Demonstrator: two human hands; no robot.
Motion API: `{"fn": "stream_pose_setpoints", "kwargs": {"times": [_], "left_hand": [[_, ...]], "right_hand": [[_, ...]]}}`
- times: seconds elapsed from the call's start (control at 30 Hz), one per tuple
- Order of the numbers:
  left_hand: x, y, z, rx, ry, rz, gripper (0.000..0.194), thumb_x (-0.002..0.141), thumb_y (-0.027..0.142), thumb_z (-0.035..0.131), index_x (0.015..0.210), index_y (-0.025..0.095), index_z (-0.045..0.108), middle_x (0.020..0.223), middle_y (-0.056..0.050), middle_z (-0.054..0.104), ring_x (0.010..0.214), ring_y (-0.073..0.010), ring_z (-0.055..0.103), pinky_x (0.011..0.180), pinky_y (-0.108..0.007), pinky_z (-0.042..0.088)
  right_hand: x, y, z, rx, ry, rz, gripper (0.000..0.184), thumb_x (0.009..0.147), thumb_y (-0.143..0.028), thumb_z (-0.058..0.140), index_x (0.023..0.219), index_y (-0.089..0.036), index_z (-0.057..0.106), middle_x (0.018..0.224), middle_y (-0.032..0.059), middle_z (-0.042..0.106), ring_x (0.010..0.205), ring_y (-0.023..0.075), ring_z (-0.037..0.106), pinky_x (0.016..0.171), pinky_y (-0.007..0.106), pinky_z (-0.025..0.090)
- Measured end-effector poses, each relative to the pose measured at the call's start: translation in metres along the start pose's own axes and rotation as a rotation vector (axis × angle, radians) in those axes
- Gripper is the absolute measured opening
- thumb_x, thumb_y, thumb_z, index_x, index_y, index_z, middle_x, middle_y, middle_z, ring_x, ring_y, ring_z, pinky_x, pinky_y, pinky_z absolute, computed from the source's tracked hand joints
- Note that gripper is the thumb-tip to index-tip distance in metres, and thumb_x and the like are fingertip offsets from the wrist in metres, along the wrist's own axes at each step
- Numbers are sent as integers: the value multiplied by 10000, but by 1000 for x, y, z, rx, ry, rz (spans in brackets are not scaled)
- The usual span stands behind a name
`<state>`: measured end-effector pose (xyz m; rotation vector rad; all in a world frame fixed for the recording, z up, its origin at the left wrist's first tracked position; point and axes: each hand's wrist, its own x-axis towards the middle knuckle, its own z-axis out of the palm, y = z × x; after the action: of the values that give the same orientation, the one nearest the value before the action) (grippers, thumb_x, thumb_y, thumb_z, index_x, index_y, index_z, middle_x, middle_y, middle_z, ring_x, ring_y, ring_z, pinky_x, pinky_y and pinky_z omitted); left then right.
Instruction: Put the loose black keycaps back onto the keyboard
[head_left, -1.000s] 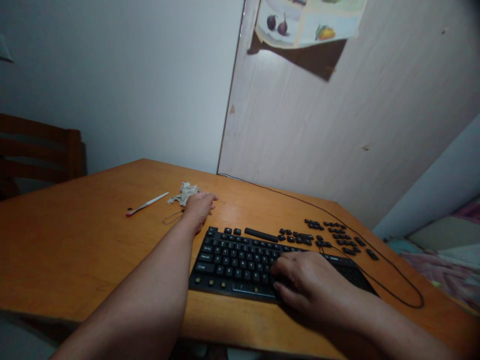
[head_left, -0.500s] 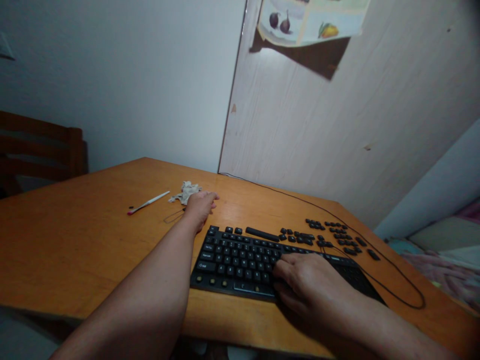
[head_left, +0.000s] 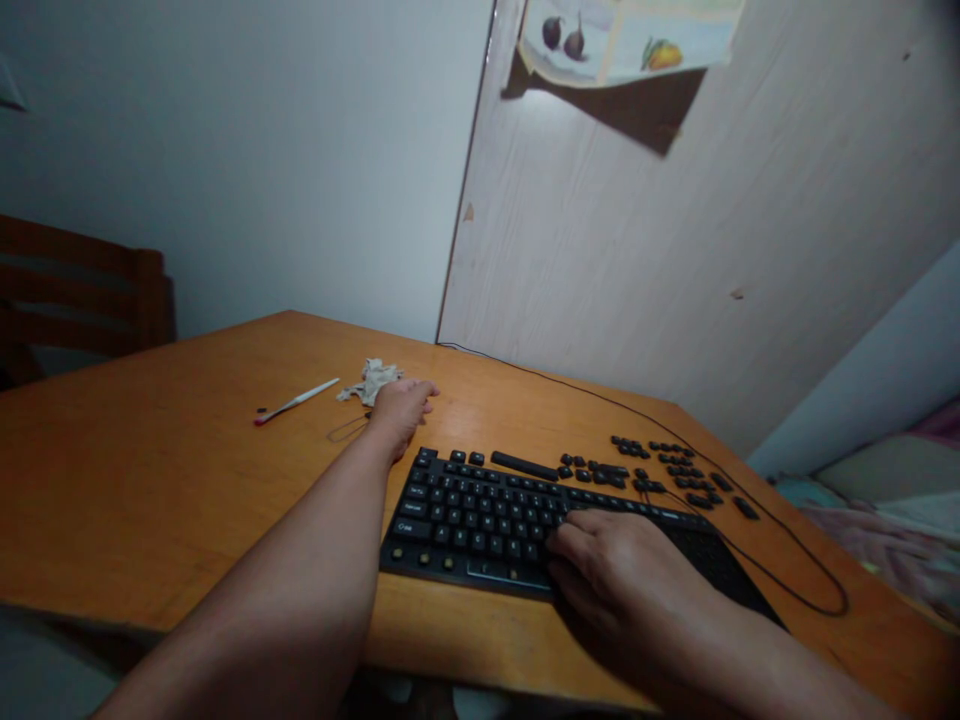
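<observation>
A black keyboard [head_left: 480, 515] lies along the near edge of the table, with some keys off its bottom row and right end. My right hand [head_left: 611, 555] rests over its middle, fingers curled together on the keys; what the fingertips hold, if anything, is hidden. Beyond the keyboard's left corner my left hand [head_left: 405, 402] is stretched out low over the table, fingers extended. Next to it lies a crumpled greyish cloth or tissue [head_left: 373, 382], with a thin wire loop [head_left: 346, 430] just nearer. Loose black keycaps [head_left: 681, 470] and a loose space bar [head_left: 525, 465] lie behind the keyboard.
A white toothbrush [head_left: 306, 396] lies on the left of the wooden table [head_left: 187, 450], a small dark piece by its head. The keyboard cable [head_left: 806, 550] loops around the right side. A wooden chair [head_left: 82, 290] stands at left; walls close off the back.
The view has shifted very slightly. Both hands stay nearly in place, the right one over the keys and the left one beside the crumpled cloth or tissue.
</observation>
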<state>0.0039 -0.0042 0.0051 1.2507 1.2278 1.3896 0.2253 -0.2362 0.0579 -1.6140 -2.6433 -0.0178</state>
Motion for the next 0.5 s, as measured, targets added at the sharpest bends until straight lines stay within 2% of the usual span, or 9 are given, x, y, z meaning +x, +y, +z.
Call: {"fn": "stream_pose_setpoints", "kwargs": {"times": [0.33,0.5], "left_hand": [[0,1,1,-7,8,5,212,657,351,624,722,155,673,546,16,526,485,-115,453,467,-231,306],[0,0,1,-7,2,3,235,671,366,620,739,149,681,543,14,530,478,-113,452,468,-232,307]], "right_hand": [[5,-4,-6,-22,-7,23,152,905,-159,511,764,-180,563,764,17,611,655,129,527,620,271,335],[15,-8,-10,-54,-75,22,134,865,-127,526,753,-176,582,765,20,626,648,129,517,619,274,328]]}}
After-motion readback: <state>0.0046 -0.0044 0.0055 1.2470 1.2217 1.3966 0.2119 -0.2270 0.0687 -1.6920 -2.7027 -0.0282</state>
